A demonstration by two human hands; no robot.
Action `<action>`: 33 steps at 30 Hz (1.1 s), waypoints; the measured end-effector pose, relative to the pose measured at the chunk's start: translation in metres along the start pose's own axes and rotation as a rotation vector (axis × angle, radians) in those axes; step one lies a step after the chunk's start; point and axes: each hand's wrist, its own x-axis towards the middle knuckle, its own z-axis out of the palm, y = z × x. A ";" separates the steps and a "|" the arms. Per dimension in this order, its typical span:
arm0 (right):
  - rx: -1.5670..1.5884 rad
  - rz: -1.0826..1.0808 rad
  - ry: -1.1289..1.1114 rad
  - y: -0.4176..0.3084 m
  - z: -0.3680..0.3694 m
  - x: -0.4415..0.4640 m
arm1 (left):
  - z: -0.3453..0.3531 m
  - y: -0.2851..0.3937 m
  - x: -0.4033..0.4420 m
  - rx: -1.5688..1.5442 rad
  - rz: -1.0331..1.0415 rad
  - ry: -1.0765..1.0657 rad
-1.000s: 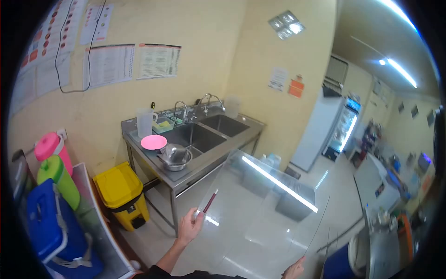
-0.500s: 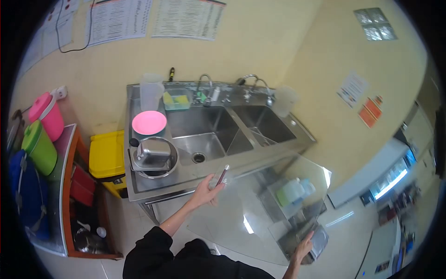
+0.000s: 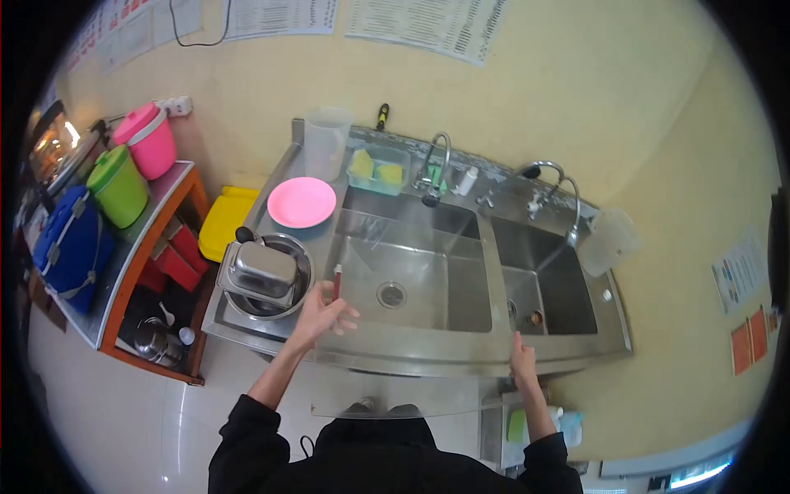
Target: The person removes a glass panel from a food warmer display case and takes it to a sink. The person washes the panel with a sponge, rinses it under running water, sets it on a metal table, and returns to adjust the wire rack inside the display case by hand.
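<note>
A large clear glass-like panel (image 3: pixel 411 393) spans the space between my hands, its lower edge above the floor and its upper part over the large sink basin (image 3: pixel 415 259). My left hand (image 3: pixel 319 317) closes on the panel's left side, some fingers extended. Beside its thumb stands a dark red strip with a pale tip (image 3: pixel 337 284); whether it is fixed to the panel I cannot tell. My right hand (image 3: pixel 523 362) grips the panel's right side in front of the smaller basin (image 3: pixel 568 288). The panel's exact outline is hard to see.
Left of the basin are a pink plate (image 3: pixel 302 202), a steel bowl (image 3: pixel 304 284) with metal pans, and a clear pitcher (image 3: pixel 327 148). Behind are a sponge tub (image 3: pixel 378 173) and faucets (image 3: pixel 444 156). A shelf (image 3: pixel 148 263) and yellow bin (image 3: pixel 226 222) stand farther left.
The view has turned right and nearer the sink. The panel has come up from beside the sink to its front edge, and my right hand has risen from low right to sink level.
</note>
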 end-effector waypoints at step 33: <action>0.030 0.665 -1.117 0.128 0.383 0.219 | 0.116 0.020 0.195 0.544 -0.200 0.617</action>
